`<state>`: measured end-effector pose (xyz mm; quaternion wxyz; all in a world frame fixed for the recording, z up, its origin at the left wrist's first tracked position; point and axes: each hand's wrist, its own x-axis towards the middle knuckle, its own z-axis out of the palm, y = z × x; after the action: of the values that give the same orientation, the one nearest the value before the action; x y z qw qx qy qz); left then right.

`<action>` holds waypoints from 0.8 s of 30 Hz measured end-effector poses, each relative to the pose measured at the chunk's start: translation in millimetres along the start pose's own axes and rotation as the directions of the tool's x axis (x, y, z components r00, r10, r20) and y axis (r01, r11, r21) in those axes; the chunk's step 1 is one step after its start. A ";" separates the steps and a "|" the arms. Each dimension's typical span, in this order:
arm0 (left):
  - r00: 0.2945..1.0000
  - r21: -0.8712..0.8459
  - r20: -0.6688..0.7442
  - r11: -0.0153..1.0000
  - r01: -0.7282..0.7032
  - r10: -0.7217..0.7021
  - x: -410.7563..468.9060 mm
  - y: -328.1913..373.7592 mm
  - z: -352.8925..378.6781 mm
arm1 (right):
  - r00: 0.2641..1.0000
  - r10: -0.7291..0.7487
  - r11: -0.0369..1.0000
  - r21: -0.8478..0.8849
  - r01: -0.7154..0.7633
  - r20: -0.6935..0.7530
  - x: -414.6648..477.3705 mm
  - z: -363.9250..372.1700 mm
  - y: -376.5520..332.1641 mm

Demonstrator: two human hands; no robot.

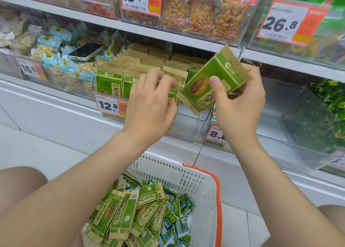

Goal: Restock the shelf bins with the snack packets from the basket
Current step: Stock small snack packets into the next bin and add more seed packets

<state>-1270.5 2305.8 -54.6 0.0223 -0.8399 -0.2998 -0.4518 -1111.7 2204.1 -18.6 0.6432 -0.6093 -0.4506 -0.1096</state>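
My right hand pinches a green and tan sunflower-seed packet, tilted, just right of the clear shelf bin. That bin holds several rows of the same packets standing upright. My left hand reaches into the bin's front right part, its curled fingers gripping the tops of standing packets there. Below, a white basket with an orange handle holds several more green packets and small dark green sachets.
A phone lies on the snack bags in the left bin. The clear bin to the right holds green packs at its far right. Price tags 12.8 and 8.x hang on the bin fronts. Upper shelf bins overhang.
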 end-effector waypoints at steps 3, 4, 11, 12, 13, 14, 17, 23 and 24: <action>0.998 0.044 0.063 0.999 -0.014 0.011 4.7 -1.6 8.7 | 0.998 -0.049 0.996 -0.070 0.051 0.039 5.6 -0.1 2.9; 0.996 0.067 0.089 0.997 -0.023 0.017 6.3 -2.5 11.7 | 0.998 -0.054 0.996 -0.065 0.057 0.039 6.7 -0.7 4.6; 0.961 0.207 0.269 0.978 0.007 -0.064 14.2 -9.5 29.5 | 0.982 -0.062 0.993 -0.091 0.079 0.178 23.6 -2.1 20.2; 0.963 0.224 0.263 0.974 0.003 -0.063 15.9 -10.2 30.1 | 0.975 -0.056 0.991 -0.107 0.081 0.215 26.1 -1.2 21.9; 0.964 0.236 0.257 0.972 0.004 -0.066 17.6 -10.6 30.5 | 0.968 -0.052 0.989 -0.125 0.084 0.246 27.9 0.8 24.4; 0.965 0.241 0.251 0.970 0.011 -0.073 19.1 -10.7 31.1 | 0.960 -0.049 0.985 -0.146 0.092 0.274 28.9 3.3 26.5; 0.965 0.253 0.249 0.967 0.020 -0.085 20.3 -9.4 33.8 | 0.937 -0.054 0.965 -0.224 0.138 0.346 29.8 15.1 34.2; 0.964 0.273 0.248 0.962 0.024 -0.094 21.7 -6.7 35.0 | 0.888 0.115 0.853 -0.503 0.141 0.444 50.1 39.7 43.3; 0.965 0.270 0.246 0.963 0.026 -0.095 22.0 -6.7 34.9 | 0.867 0.171 0.805 -0.574 0.150 0.467 54.8 42.3 43.8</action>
<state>-1238.9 2332.7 -59.8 0.0812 -0.8711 -0.3835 -0.2958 -1069.1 2274.0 -15.8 0.2827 -0.7887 -0.5400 -0.0804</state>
